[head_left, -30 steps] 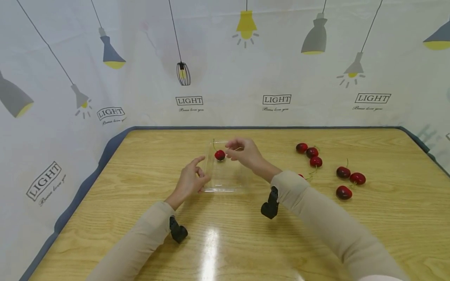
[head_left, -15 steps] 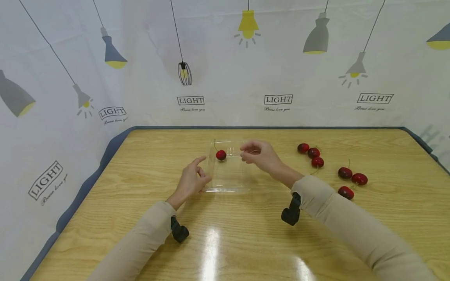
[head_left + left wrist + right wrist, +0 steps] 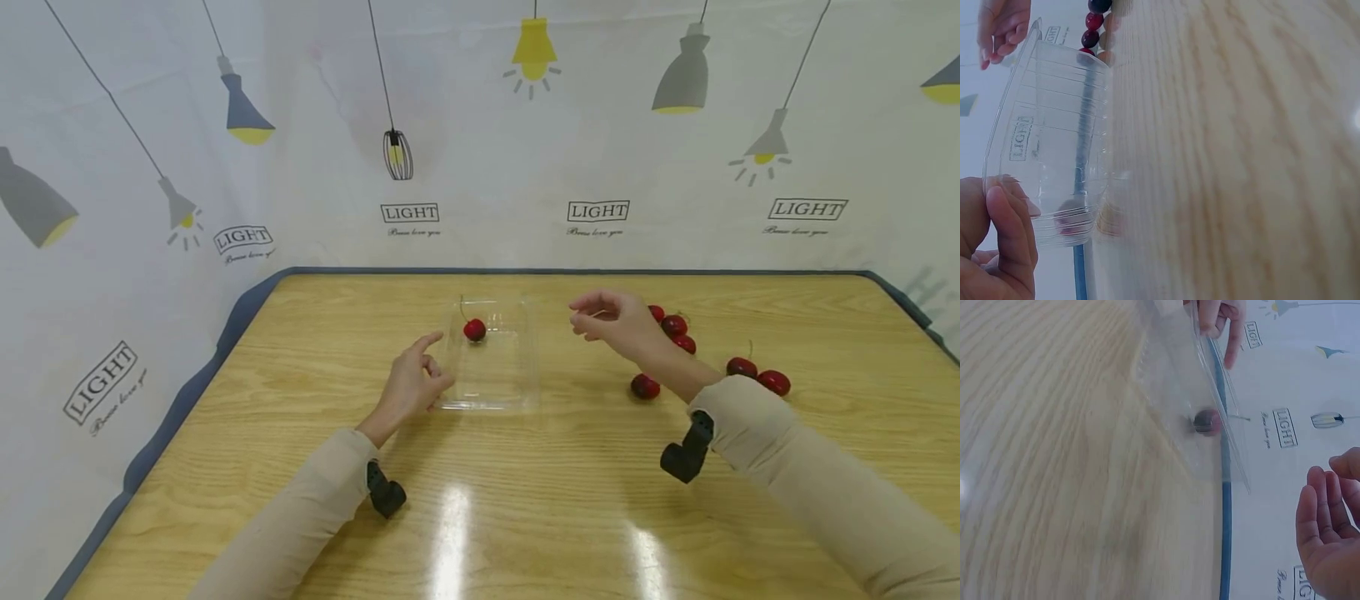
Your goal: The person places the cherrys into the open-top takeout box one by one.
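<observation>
A clear plastic box (image 3: 491, 407) stands on the table with one red cherry (image 3: 475, 331) inside, near its back left corner, stem upward. My left hand (image 3: 411, 379) pinches the box's left rim between thumb and fingers; in the left wrist view the fingertips show through the clear wall. To the right of the box and raised above the table is my right hand (image 3: 618, 325), fingers loosely bent with nothing between them. Several loose cherries (image 3: 645, 386) lie below and beyond it, some partly hidden behind that hand and forearm.
The wooden table (image 3: 525, 500) ends at a blue-edged back border. Behind it hangs a pale backdrop (image 3: 480, 150) printed with lamps. Two more cherries (image 3: 774, 382) lie farther right, beyond the right forearm.
My right hand has drawn away from the cherry in the box, moving right past the box's edge toward the loose cherries. The left hand has stayed at the rim.
</observation>
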A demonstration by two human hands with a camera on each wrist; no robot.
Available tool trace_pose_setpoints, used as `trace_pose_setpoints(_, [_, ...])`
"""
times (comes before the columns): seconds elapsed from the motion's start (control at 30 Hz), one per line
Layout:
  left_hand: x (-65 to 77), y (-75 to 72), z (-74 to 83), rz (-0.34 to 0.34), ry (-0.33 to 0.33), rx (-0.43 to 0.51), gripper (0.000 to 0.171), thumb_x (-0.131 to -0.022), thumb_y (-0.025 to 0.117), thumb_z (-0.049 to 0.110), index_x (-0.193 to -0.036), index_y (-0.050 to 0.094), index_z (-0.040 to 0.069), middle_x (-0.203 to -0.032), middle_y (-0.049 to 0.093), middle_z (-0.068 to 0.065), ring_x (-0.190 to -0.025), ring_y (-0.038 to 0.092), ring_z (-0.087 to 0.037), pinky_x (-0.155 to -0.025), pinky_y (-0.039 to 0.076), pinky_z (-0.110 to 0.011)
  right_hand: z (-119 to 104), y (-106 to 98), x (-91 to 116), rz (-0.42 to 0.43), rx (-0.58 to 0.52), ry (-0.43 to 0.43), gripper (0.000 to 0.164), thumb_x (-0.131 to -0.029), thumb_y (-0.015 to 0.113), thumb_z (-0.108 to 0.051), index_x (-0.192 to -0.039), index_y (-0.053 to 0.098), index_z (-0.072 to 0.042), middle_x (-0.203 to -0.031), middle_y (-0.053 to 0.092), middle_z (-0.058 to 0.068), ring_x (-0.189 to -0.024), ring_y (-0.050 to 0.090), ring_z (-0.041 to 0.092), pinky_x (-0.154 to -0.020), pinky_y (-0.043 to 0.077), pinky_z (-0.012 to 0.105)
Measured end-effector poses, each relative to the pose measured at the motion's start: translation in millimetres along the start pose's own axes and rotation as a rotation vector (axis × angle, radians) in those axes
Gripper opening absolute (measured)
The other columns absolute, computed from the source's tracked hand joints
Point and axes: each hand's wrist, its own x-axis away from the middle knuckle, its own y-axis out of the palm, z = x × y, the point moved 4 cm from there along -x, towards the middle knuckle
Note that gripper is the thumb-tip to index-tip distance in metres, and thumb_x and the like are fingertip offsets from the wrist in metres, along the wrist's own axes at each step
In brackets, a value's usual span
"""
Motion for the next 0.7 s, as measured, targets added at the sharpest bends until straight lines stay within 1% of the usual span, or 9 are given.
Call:
trace_pose_setpoints(0.1, [-0.2, -0.4, 0.2, 0.003, 0.005, -0.007, 0.064, -0.075, 0.058, -0.003, -0.134, 0.033, 0.001, -0.061, 0.046, -0.004, -0.036, 0.044, -0.011, -0.037, 0.038, -0.024, 1.1, -12.5, 5.0, 0.028, 0.016, -0.016, 0.032, -0.086, 0.057, -0.02, -0.108, 0.053, 0.003, -0.096, 0.057, 0.016, -0.084, 0.059, 0.019, -0.071, 0.049, 0.025])
trace_pose_setpoints(0.2, [-0.4, 0.1, -0.3, 0.004, 0.014, -0.006, 0.064, -0.075, 0.059, -0.003, -0.134, 0.034, 0.0, -0.061, 0.046, -0.004, -0.036, 0.044, -0.011, -0.037, 0.038, -0.024, 4.6, -23.2, 10.1, 0.046, 0.025, -0.024, 0.033, -0.086, 0.057, -0.021, -0.108, 0.052, 0.003, -0.092, 0.058, 0.007, -0.081, 0.059, 0.013, -0.07, 0.048, 0.023])
trace_pose_setpoints(0.33, [-0.9, 1.0, -1.2, 0.001, 0.018, -0.006, 0.065, -0.074, 0.059, -0.003, -0.134, 0.034, 0.0, -0.06, 0.047, -0.004, -0.036, 0.044, -0.011, -0.036, 0.037, -0.024, 11.2, -35.7, 16.3, 0.071, 0.029, -0.034, 0.029, -0.086, 0.058, -0.021, -0.106, 0.053, 0.0, -0.086, 0.058, -0.003, -0.079, 0.058, 0.01, -0.068, 0.048, 0.022])
trace_pose_setpoints(0.53, [-1.5, 0.8, -2.3, 0.006, 0.002, -0.006, 0.063, -0.075, 0.059, -0.001, -0.133, 0.035, 0.001, -0.06, 0.047, -0.004, -0.036, 0.043, -0.011, -0.036, 0.037, -0.023, 17.4, -46.8, 24.2, 0.085, 0.02, -0.019, 0.025, -0.086, 0.057, -0.023, -0.103, 0.055, -0.006, -0.086, 0.058, -0.005, -0.08, 0.058, 0.009, -0.068, 0.048, 0.022])
trace_pose_setpoints(0.7, [-1.8, 0.3, -2.7, 0.01, -0.001, -0.012, 0.063, -0.075, 0.059, -0.001, -0.133, 0.035, 0.002, -0.061, 0.047, -0.004, -0.037, 0.044, -0.011, -0.037, 0.038, -0.023, 21.9, -53.7, 28.5, 0.098, 0.022, -0.004, 0.026, -0.086, 0.057, -0.024, -0.105, 0.054, -0.006, -0.088, 0.058, -0.004, -0.08, 0.057, 0.006, -0.069, 0.048, 0.021])
